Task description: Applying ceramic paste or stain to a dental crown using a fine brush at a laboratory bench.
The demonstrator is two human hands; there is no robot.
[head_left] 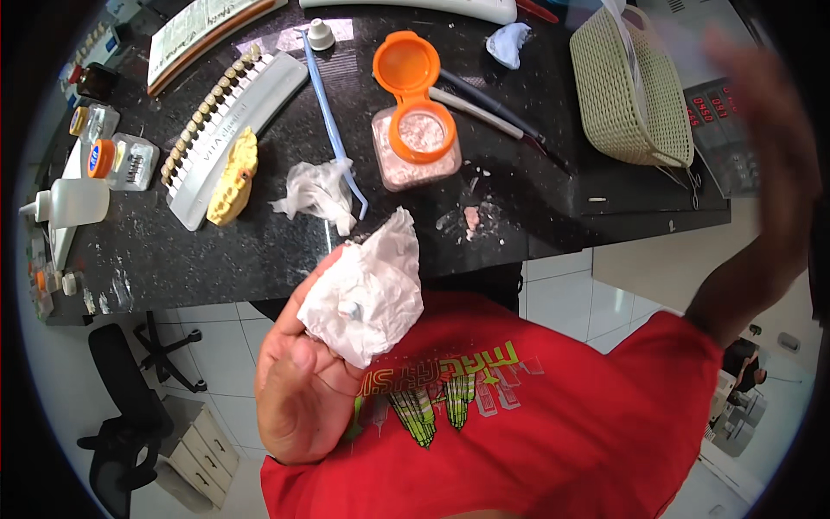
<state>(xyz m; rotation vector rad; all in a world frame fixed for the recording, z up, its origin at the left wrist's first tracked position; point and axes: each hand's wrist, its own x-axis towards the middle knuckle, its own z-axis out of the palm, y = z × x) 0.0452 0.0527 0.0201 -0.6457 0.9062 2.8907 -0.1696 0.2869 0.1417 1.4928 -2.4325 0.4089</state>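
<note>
My left hand [298, 398] is palm up near the table's front edge, its fingers under a crumpled white tissue [385, 268] that it holds. On the tissue lies a small, pale, bluish-white piece [348, 310], too small to name. My right hand [765, 104] is raised at the far right, smeared by motion, so its fingers cannot be made out. Beyond the tissue stands a clear jar [389, 169] of pinkish powder, its orange flip lid [406, 65] swung up. Another crumpled tissue [316, 190] touches a blue hooked plastic stick [324, 104].
A tooth shade guide [259, 108] and a yellow dental cast [233, 182] lie left. Thin-handled tools [484, 112] lie behind the jar, with pink crumbs [471, 221] nearer me. A woven basket [596, 95] stands right; bottles, including a squeeze bottle [79, 203], are far left.
</note>
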